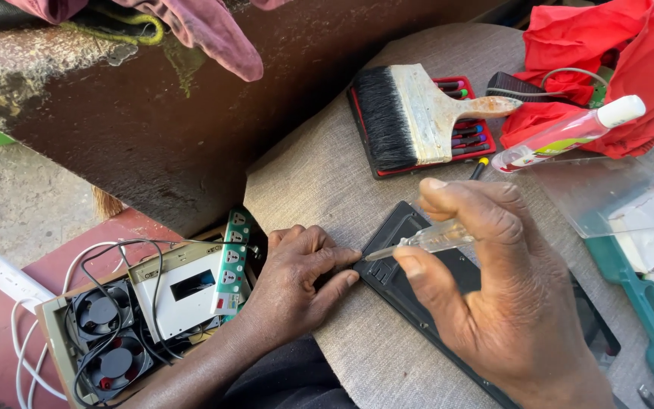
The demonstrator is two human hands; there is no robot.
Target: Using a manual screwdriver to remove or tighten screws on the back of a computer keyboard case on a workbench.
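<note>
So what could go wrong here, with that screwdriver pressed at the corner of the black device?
The screwdriver tip could slip toward the left hand, whose fingers brace the black device right beside it. The device lies near the edge of the cloth-covered table, so a hard push might slide it off.

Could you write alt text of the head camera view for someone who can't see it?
A person's right hand holds a clear-handled screwdriver to a flat black device on a grey cloth-covered table, steadied by the left hand. A wide paintbrush lies behind.

Cloth-covered table (327, 182): black device (418, 291), brush case (486, 132)
</note>
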